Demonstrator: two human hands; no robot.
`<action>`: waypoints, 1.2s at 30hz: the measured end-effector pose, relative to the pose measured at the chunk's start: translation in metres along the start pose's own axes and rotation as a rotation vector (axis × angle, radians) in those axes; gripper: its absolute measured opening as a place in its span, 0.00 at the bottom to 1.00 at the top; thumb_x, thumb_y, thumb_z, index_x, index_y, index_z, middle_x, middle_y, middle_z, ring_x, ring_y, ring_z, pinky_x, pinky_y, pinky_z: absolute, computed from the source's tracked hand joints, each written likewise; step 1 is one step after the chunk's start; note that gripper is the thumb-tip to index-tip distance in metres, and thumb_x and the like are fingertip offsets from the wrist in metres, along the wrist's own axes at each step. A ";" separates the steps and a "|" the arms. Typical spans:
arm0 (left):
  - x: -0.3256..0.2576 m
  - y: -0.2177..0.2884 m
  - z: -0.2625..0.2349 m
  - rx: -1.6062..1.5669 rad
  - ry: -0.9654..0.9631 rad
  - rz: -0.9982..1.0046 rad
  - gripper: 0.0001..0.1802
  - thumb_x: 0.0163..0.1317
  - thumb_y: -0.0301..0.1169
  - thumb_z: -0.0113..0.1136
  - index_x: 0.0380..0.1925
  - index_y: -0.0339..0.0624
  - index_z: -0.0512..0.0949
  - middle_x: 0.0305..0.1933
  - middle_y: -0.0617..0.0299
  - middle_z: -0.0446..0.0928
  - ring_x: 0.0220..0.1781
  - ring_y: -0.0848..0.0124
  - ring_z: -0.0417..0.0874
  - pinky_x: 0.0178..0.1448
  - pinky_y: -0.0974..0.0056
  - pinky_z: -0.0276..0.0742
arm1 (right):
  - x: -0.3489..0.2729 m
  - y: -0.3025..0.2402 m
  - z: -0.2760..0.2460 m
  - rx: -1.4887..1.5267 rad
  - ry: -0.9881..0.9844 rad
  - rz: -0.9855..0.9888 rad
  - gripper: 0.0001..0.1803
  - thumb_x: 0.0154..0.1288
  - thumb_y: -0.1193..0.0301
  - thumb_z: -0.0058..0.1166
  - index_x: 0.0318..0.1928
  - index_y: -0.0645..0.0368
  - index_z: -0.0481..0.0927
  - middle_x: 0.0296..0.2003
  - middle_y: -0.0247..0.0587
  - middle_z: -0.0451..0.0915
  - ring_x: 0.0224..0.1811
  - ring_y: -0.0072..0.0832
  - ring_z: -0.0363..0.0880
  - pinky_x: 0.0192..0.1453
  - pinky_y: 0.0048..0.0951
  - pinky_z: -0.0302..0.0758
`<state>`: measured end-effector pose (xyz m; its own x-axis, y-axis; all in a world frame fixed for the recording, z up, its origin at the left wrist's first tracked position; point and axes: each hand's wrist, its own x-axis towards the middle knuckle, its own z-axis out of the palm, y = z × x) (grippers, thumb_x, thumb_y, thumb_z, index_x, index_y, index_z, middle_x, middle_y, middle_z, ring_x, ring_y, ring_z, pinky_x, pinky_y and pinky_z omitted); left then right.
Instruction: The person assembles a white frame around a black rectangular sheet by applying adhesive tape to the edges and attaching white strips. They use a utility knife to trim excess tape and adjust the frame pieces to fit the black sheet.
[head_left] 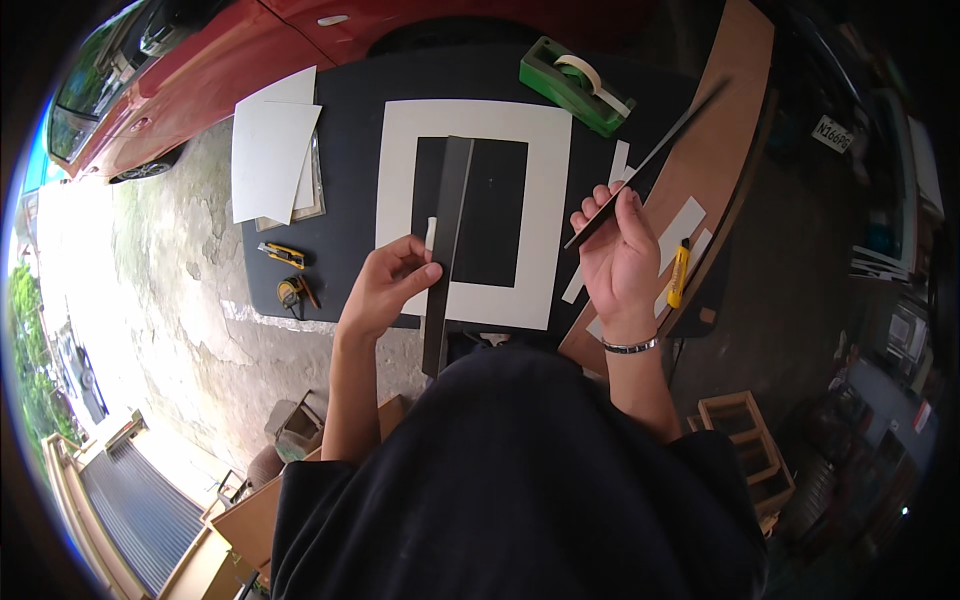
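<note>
My left hand pinches a long flat dark strip between thumb and fingers. The strip stands nearly lengthwise over the white rectangular mat, across its cut-out window. A short white edge shows beside the strip at my fingers; what it belongs to is hidden. In my right hand a second dark strip is held at a slant, its far end pointing up to the right. It is seen nearly edge-on, above white paper strips.
A green tape dispenser stands on the black table. At left lie white sheets, a yellow cutter and a tape measure. Another yellow cutter rests on the brown board. Beyond is a red car.
</note>
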<state>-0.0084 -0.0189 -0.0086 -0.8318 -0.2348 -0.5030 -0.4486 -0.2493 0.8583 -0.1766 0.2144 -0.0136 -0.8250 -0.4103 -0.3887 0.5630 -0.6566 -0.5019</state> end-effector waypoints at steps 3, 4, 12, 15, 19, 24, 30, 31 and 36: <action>-0.008 0.010 0.003 0.131 0.008 0.027 0.09 0.66 0.28 0.69 0.34 0.39 0.77 0.32 0.72 0.76 0.37 0.83 0.73 0.46 0.73 0.70 | -0.003 -0.011 0.000 0.048 0.003 -0.005 0.05 0.78 0.68 0.57 0.47 0.52 0.77 0.44 0.31 0.80 0.49 0.23 0.76 0.55 0.30 0.71; -0.011 0.014 0.003 0.166 -0.008 0.045 0.09 0.66 0.28 0.69 0.34 0.39 0.76 0.32 0.71 0.76 0.37 0.82 0.73 0.46 0.71 0.70 | -0.003 -0.010 0.003 0.043 0.025 -0.031 0.05 0.77 0.68 0.58 0.47 0.52 0.77 0.44 0.30 0.81 0.48 0.22 0.76 0.54 0.29 0.72; -0.030 0.031 0.008 0.299 -0.022 0.144 0.11 0.64 0.29 0.71 0.33 0.37 0.77 0.31 0.68 0.76 0.37 0.79 0.73 0.46 0.70 0.70 | -0.009 -0.016 0.008 0.143 -0.093 0.000 0.06 0.78 0.69 0.56 0.48 0.55 0.82 0.44 0.38 0.86 0.44 0.25 0.83 0.48 0.25 0.79; -0.035 0.034 0.007 0.300 -0.021 0.173 0.11 0.63 0.29 0.71 0.33 0.36 0.78 0.32 0.67 0.77 0.37 0.79 0.74 0.46 0.70 0.71 | -0.014 -0.019 0.018 0.180 -0.065 0.041 0.06 0.78 0.69 0.57 0.48 0.56 0.82 0.43 0.37 0.86 0.43 0.25 0.84 0.46 0.25 0.80; -0.039 0.036 0.005 0.304 -0.017 0.175 0.10 0.62 0.28 0.72 0.33 0.36 0.78 0.32 0.67 0.77 0.38 0.79 0.75 0.46 0.70 0.71 | -0.016 -0.021 0.029 0.172 -0.027 0.057 0.05 0.77 0.69 0.58 0.47 0.55 0.80 0.39 0.35 0.86 0.37 0.22 0.83 0.43 0.24 0.78; -0.041 0.041 0.008 0.268 -0.009 0.194 0.09 0.63 0.27 0.71 0.33 0.37 0.77 0.32 0.68 0.77 0.38 0.80 0.74 0.46 0.71 0.70 | -0.018 -0.025 0.036 0.204 0.049 0.054 0.05 0.75 0.70 0.60 0.40 0.56 0.84 0.39 0.37 0.87 0.34 0.24 0.83 0.41 0.26 0.78; -0.037 0.037 0.006 0.178 -0.007 0.132 0.10 0.63 0.27 0.70 0.34 0.37 0.76 0.32 0.69 0.76 0.38 0.82 0.74 0.45 0.72 0.69 | -0.024 -0.030 0.060 0.164 0.108 -0.077 0.04 0.71 0.73 0.63 0.37 0.60 0.85 0.43 0.42 0.87 0.32 0.28 0.84 0.42 0.27 0.80; -0.037 0.037 0.006 0.162 -0.008 0.129 0.10 0.63 0.27 0.70 0.35 0.37 0.76 0.32 0.69 0.76 0.38 0.82 0.74 0.45 0.73 0.69 | -0.023 -0.029 0.059 0.184 0.074 -0.095 0.04 0.71 0.73 0.63 0.38 0.60 0.85 0.43 0.43 0.87 0.32 0.28 0.84 0.42 0.27 0.81; -0.035 0.034 0.009 0.140 -0.021 0.140 0.10 0.64 0.27 0.70 0.35 0.37 0.76 0.33 0.69 0.76 0.38 0.83 0.75 0.45 0.74 0.69 | -0.015 -0.029 0.068 0.268 0.084 -0.087 0.06 0.71 0.71 0.65 0.43 0.60 0.84 0.42 0.43 0.86 0.33 0.27 0.85 0.45 0.28 0.82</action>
<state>0.0023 -0.0109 0.0388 -0.8953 -0.2381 -0.3765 -0.3678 -0.0820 0.9263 -0.1845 0.1969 0.0591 -0.8564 -0.2986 -0.4212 0.4480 -0.8352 -0.3188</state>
